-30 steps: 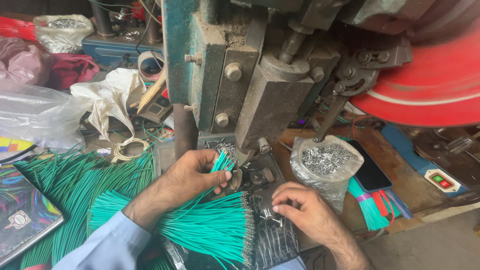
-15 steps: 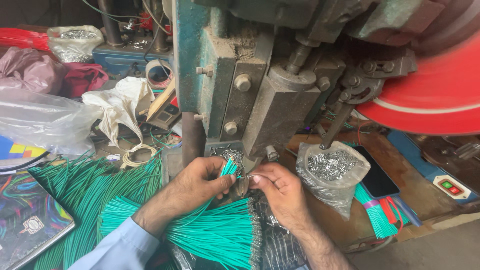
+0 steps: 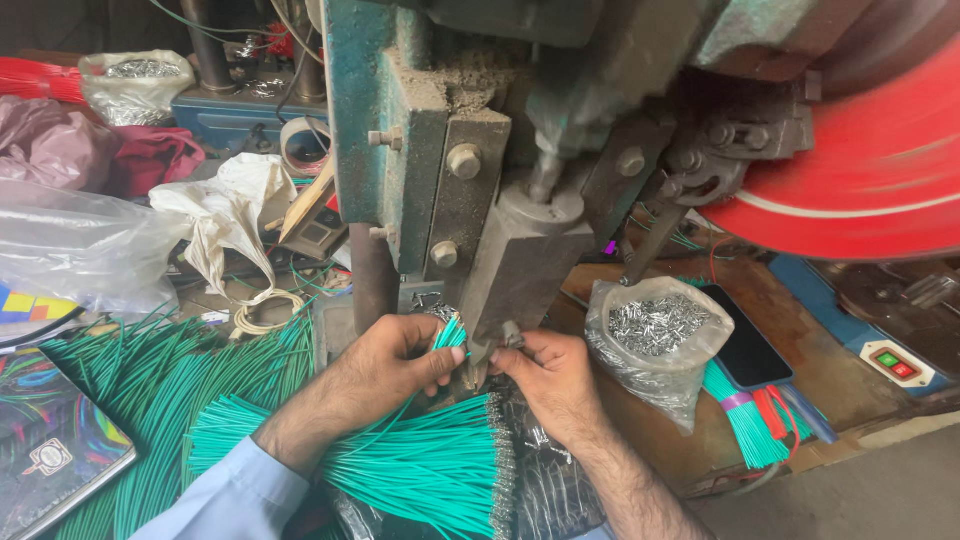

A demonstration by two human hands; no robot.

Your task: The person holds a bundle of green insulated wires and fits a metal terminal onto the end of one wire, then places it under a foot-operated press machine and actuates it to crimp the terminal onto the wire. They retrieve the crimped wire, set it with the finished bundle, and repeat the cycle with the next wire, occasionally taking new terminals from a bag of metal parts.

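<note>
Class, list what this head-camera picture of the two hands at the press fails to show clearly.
- Head view: the point under the press ram where the wires meet is hidden by the left hand and right hand.
- The red flywheel is motion-blurred and cut off by the right edge.
- The small metal pieces in the plastic bag are too small to identify.

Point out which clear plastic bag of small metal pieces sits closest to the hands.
The clear bag of silvery metal pieces just right of the right hand, beside the black phone; the other bag of metal pieces lies far back left.
</note>
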